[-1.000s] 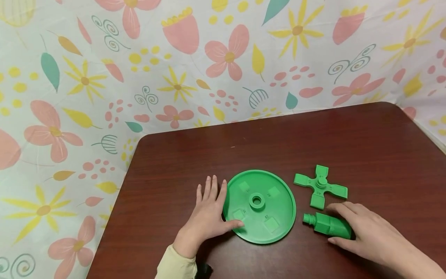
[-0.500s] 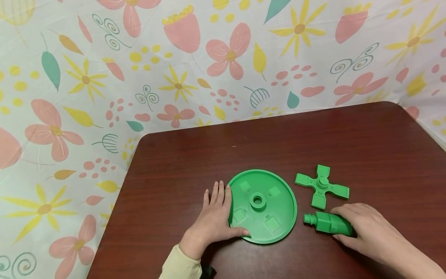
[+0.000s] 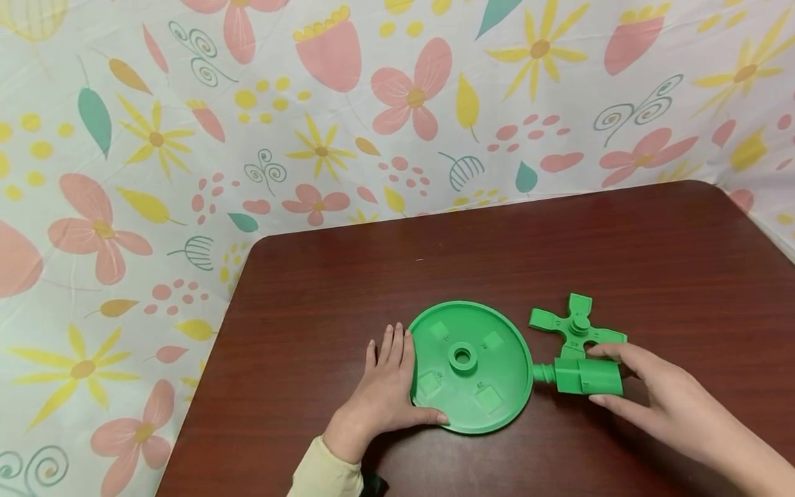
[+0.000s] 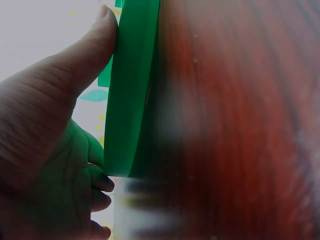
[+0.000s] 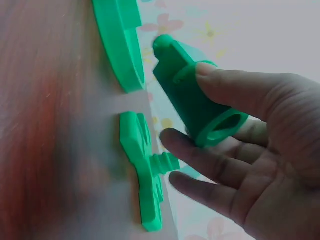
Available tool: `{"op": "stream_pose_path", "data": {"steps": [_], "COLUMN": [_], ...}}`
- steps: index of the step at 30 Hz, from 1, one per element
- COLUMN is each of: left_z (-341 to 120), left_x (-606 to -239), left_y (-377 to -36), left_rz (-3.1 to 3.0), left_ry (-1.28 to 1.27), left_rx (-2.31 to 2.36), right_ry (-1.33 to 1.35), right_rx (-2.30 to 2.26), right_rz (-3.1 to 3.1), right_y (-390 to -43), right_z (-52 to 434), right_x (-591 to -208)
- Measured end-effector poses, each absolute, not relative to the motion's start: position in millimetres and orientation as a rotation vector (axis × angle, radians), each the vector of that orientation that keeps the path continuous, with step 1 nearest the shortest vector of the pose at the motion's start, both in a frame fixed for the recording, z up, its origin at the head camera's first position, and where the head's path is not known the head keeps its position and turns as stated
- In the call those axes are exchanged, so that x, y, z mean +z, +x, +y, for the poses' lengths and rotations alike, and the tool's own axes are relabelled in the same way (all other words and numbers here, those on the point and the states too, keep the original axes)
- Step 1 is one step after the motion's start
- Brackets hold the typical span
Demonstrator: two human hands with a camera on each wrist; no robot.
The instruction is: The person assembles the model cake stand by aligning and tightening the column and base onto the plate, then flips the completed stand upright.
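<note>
A green round disc with a raised rim and a central ring lies flat on the table. My left hand rests against its left edge, fingers straight; the thumb touches the outside of the disc's rim in the left wrist view. My right hand pinches a green hollow cylinder with a screw-threaded end, which points left towards the disc. In the right wrist view the cylinder is lifted off the table, its open end towards the palm. Behind it lies a green four-armed cross with a threaded post.
The dark red-brown wooden table reaches back to a flower-printed cloth, which hangs along its far and left sides. In the head view the cylinder overlaps the cross's nearest arm.
My right hand has raised the cylinder from the table and shifted it slightly back and left. My left hand slid right, closer against the disc's edge. The disc and cross stayed in place.
</note>
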State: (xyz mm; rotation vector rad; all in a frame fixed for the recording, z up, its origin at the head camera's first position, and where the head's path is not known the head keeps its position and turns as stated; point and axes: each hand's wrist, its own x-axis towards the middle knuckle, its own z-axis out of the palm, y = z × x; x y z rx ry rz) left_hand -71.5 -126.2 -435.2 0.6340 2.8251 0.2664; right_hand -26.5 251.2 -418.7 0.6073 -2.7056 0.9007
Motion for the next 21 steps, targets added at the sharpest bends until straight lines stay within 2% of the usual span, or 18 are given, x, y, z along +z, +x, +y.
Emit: {"op": "stream_pose_path", "data": {"steps": [4,10,21], "left_z": [-126,-125,-125], "left_x": [-435,-436,-436], "left_y": [-71,-72,-72], "left_rz": [2.820,2.814,2.805], "left_ry": [0.616,0.591,0.589], "left_rx": [0.287,0.316,0.355], "right_ry": [0.583,0.687,0.749], "right_rx": [1.014,1.107,1.213], "right_rz": [-2.661,-2.546,-2.555], "right_y": [-35,-53,-73], "right_z": [243,225,176], "right_x": [-411,-404,-400]}}
